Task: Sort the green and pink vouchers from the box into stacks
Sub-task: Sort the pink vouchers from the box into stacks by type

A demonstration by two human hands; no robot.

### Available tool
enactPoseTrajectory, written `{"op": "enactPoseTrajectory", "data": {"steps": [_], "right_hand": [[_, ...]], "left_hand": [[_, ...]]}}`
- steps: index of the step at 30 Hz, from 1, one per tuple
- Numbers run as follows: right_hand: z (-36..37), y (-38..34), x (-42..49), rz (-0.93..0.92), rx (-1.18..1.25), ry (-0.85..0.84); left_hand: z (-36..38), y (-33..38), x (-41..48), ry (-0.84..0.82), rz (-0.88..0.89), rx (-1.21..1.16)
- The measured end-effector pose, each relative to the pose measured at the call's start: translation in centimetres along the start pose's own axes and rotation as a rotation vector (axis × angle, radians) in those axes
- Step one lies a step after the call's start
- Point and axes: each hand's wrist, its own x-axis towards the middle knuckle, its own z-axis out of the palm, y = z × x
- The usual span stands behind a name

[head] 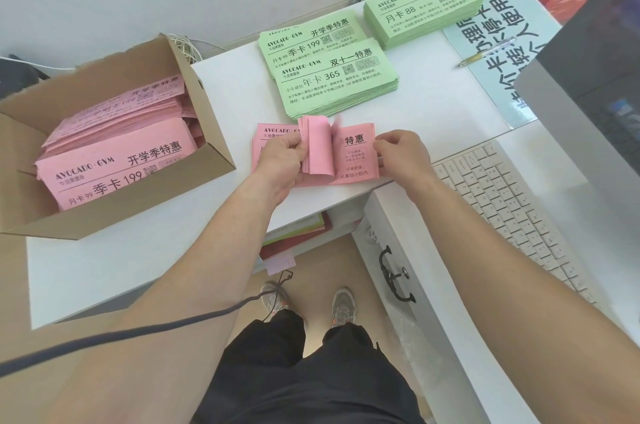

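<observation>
centre frame, the pink stack is gripped by left hand and right hand. leaves are best fanned singly.

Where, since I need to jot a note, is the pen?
In the head view, the pen lies far right on the desk, across the blue sign's edge, between the rightmost green stack and the monitor.
</observation>
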Motion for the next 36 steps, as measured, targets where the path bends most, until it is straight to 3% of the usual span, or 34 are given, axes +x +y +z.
{"op": "enactPoseTrajectory", "data": {"steps": [20, 23, 27, 31, 34, 36], "right_hand": [[-0.2, -0.6, -0.6, 0.012, -0.04, -0.013], [0.0, -0.4, -0.2, 0.015, -0.023, -0.002], [0.3, -1.4, -0.6, 0.031, 0.009, 0.01], [0.7, -1.8, -0.2, -0.03, -0.128, -0.057], [0.9, -2.0, 0.2, -0.092, -0.211, -0.12], [0.4, -2.1, 0.1, -0.128, -0.226, -0.128]], "left_hand": [[0.3, 0.3, -0.5, -0.151, -0.05, -0.013], [0.5, 0.2, -0.3, -0.114, -0.077, -0.012], [1.1, 0.0, -0.3, -0.111, -0.104, 0.083], [1.5, 0.3, -0.7, -0.142, -0.115, 0.16], [0.9, 1.2, -1.1, -0.067, -0.026, 0.258], [-0.2, 1.8, -1.1, 0.126, 0.137, 0.463]]}}
